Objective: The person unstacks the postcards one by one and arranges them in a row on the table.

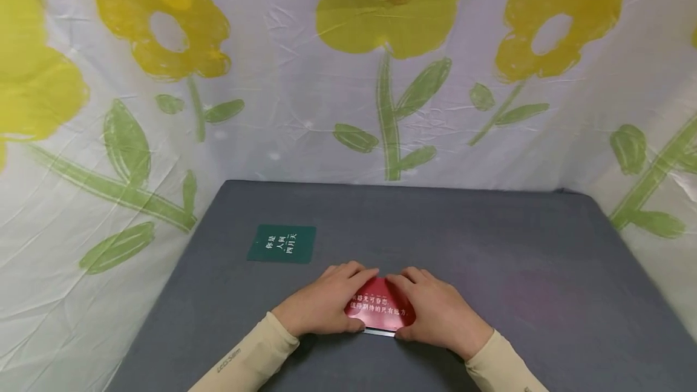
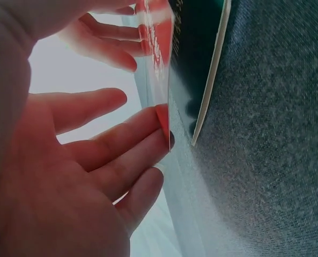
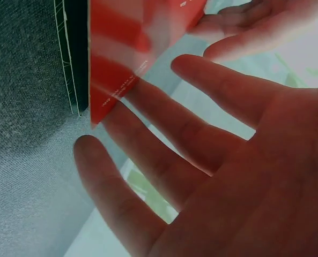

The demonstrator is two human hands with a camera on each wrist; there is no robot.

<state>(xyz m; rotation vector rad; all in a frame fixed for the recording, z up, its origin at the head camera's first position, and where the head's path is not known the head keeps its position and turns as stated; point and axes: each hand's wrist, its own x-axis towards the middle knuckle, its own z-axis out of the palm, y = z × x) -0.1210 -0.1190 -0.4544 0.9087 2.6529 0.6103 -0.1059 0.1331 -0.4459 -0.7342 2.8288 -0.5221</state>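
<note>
A red card (image 1: 381, 310) with white printed characters is held level at the front middle of the table, between both hands. My left hand (image 1: 325, 304) grips its left side, thumb at the near edge and fingers at the far edge. On the opposite side my right hand (image 1: 443, 314) grips it the same way. Both wrist views show the red card (image 2: 157, 59) just above a dark green, pale-edged stack or card (image 3: 75, 48) on the cloth, with a narrow gap between them. What the stack consists of cannot be told.
Behind and left of the hands, a dark green card (image 1: 282, 244) with white characters lies flat on the grey cloth-covered table (image 1: 463, 235). A white fabric backdrop (image 1: 283, 107) printed with yellow flowers hangs along the back and both sides.
</note>
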